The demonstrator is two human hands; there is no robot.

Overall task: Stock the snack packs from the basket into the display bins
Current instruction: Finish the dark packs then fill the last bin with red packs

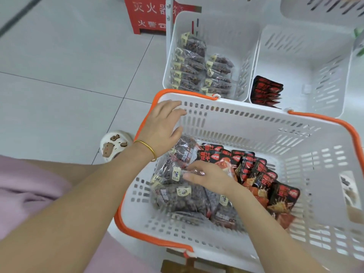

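Note:
The white basket [256, 123] with orange handles sits in front of me. It holds clear packs of dark snacks [177, 198] on its left side and black-and-red packs [283, 196] on its right. My left hand [163, 125] rests on the basket's far left corner, fingers spread, holding nothing. Inside the basket, my right hand [210, 178] pinches the edge of a clear snack pack [177, 160] between thumb and fingers. Behind the basket, the left display bin [222, 32] holds two rows of clear packs [189, 71]. The right display bin [307, 62] holds a few black-and-red packs [266, 91].
A red floor box with white writing [149, 14] stands behind the bins on the left. Another white bin [323, 6] sits higher at the top right. My slippered foot [115, 144] is on the tiled floor left of the basket. A wooden stand [177, 263] shows under the basket.

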